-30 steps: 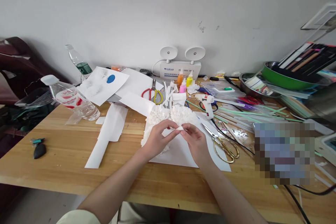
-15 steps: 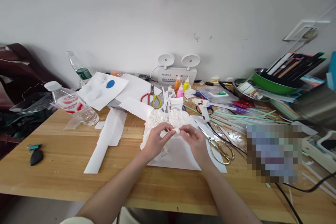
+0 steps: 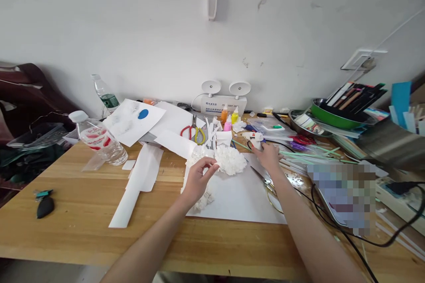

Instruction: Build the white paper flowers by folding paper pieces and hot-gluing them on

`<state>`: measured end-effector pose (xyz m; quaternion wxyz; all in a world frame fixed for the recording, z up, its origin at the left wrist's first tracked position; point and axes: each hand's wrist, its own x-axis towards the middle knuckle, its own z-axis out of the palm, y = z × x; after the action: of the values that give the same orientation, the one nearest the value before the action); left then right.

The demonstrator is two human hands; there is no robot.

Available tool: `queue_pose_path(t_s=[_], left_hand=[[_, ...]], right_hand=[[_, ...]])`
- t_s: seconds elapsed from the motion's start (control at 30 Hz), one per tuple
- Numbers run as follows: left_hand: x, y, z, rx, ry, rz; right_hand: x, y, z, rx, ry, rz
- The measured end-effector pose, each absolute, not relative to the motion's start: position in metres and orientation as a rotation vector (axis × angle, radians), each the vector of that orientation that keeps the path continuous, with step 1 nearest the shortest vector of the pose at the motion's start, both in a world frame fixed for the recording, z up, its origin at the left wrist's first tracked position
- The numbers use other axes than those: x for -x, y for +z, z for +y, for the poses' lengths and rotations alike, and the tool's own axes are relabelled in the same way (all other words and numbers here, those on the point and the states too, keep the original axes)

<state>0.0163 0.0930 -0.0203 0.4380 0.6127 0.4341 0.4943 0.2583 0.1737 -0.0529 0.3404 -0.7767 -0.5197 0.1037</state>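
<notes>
My left hand (image 3: pixel 199 179) pinches a small white scrap of paper (image 3: pixel 216 165) between thumb and fingertips. Right beside those fingertips lies a round ruffled white paper flower (image 3: pixel 230 160). More ruffled white paper (image 3: pixel 199 154) shows behind and below my left hand, partly covered by it. My right hand (image 3: pixel 269 158) is closed around the handle of a white hot glue gun (image 3: pixel 255 137), which still lies among the clutter; the handle is mostly hidden. Under my right forearm are gold-handled scissors (image 3: pixel 265 181), partly covered. A white sheet (image 3: pixel 232 201) lies beneath the flowers.
Red-and-yellow-handled pliers (image 3: pixel 194 131) and small paint bottles (image 3: pixel 227 124) stand or lie behind. Water bottles (image 3: pixel 102 143), a folded paper strip (image 3: pixel 133 190) and a black object (image 3: pixel 45 205) are left. Sticks, a green bowl (image 3: pixel 335 112) of pens and black cables (image 3: pixel 332 219) crowd the right.
My right hand has left the white paper at my left fingertips and moved right and away to the glue gun. My left hand keeps its pinch. The camera view has tilted upward slightly.
</notes>
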Motion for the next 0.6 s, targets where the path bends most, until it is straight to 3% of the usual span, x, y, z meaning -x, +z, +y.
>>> queue_pose_path(t_s=[0.13,0.37,0.6], left_hand=[[-0.016,-0.019,0.095,-1.347,1.238,1.076],[-0.017,-0.018,0.096,-1.189,1.248,1.047],[-0.017,-0.016,0.096,-1.24,1.22,0.992]], right_hand=[[-0.263,-0.04,0.158,1.84,0.37,-1.407],[-0.247,-0.024,0.114,1.347,0.977,-1.119],[-0.231,-0.038,0.088,1.293,1.057,-1.196]])
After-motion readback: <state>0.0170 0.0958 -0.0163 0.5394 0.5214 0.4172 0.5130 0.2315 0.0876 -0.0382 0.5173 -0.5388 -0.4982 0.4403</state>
